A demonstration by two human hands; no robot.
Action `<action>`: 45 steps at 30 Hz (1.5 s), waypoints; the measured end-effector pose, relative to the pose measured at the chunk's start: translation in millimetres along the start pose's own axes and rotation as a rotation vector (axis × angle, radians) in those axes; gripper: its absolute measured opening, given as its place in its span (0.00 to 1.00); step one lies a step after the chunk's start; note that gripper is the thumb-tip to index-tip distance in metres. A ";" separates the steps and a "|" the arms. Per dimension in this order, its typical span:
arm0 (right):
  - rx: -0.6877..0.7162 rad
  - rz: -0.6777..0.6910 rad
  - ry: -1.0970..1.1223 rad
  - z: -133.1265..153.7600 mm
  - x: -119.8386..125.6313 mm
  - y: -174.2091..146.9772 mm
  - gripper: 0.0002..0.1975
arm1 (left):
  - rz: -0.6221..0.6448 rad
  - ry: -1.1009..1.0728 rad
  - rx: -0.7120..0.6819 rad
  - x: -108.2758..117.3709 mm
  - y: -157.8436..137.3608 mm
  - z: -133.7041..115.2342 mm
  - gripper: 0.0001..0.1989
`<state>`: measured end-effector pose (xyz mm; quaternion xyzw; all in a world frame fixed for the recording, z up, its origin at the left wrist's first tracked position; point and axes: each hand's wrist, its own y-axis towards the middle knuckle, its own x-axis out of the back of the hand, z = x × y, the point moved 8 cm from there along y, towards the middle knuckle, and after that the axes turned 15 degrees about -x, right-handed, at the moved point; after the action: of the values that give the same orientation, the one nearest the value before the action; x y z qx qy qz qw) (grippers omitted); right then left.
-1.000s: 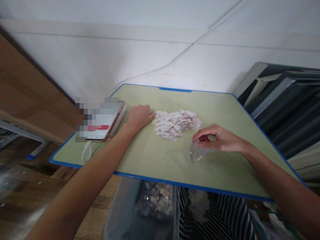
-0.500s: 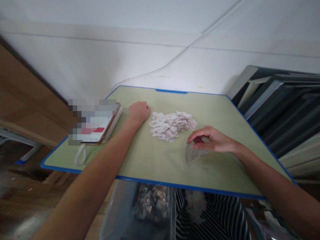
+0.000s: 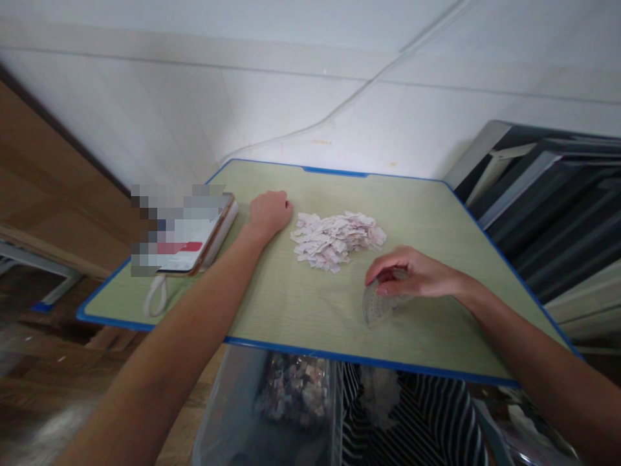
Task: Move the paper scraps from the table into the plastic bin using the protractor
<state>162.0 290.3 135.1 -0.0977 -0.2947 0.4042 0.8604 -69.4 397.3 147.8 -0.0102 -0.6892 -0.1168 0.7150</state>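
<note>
Taking the table's (image 3: 431,213) centre as the dial, you have one phone (image 3: 179,262) at nine o'clock, with one white loop (image 3: 156,285) just beside its near end. At ten, your left hand (image 3: 269,212) rests in a loose fist, fingers drawn together, nothing visible in it. Toward seven, below the table edge, stands one clear bin (image 3: 213,414). Near the centre, toward twelve, lies one heap of paper slips (image 3: 334,239), too overlapped to count. At four, one clear protractor (image 3: 372,307) tilts, pinched between the thumb and fingers of your right hand (image 3: 421,273), apart from the slips. The pinch looks made; the slips seem all in one heap; how much remains, you cannot tell.
</note>
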 end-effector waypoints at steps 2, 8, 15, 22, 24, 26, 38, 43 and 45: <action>0.000 0.064 -0.026 2.6 -5.0 -2.3 0.13 | 0.006 -0.005 0.009 -0.5 -0.1 0.7 0.25; 0.002 0.198 -0.113 7.3 -16.1 -7.4 0.12 | 0.003 -0.010 0.016 -2.8 1.6 2.9 0.24; 0.055 0.199 -0.111 7.2 -8.5 -9.5 0.13 | -0.001 -0.006 0.016 -3.0 1.7 3.4 0.25; 0.107 0.284 -0.155 11.9 -12.1 -15.8 0.10 | -0.002 -0.004 0.008 -1.3 1.1 2.2 0.25; 0.071 0.287 -0.160 10.1 -16.4 -13.4 0.11 | 0.000 -0.004 0.009 -1.2 1.2 2.2 0.25; 0.047 0.262 -0.142 9.4 -18.3 -10.3 0.11 | 0.008 -0.002 0.015 -1.7 1.2 2.5 0.25; 0.017 -0.031 0.085 4.0 -12.7 6.0 0.16 | -0.005 -0.019 0.008 -1.3 1.5 1.4 0.25; 0.014 -0.047 0.164 -3.3 -3.0 8.6 0.17 | -0.001 -0.012 0.010 -2.3 1.8 1.8 0.25; 0.016 -0.044 0.169 -4.7 -2.3 9.0 0.16 | 0.001 -0.012 0.014 -2.9 2.0 2.4 0.25</action>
<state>157.8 294.8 126.6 -0.1180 -0.2196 0.3777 0.8917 -71.4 400.2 145.4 -0.0064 -0.6941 -0.1116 0.7112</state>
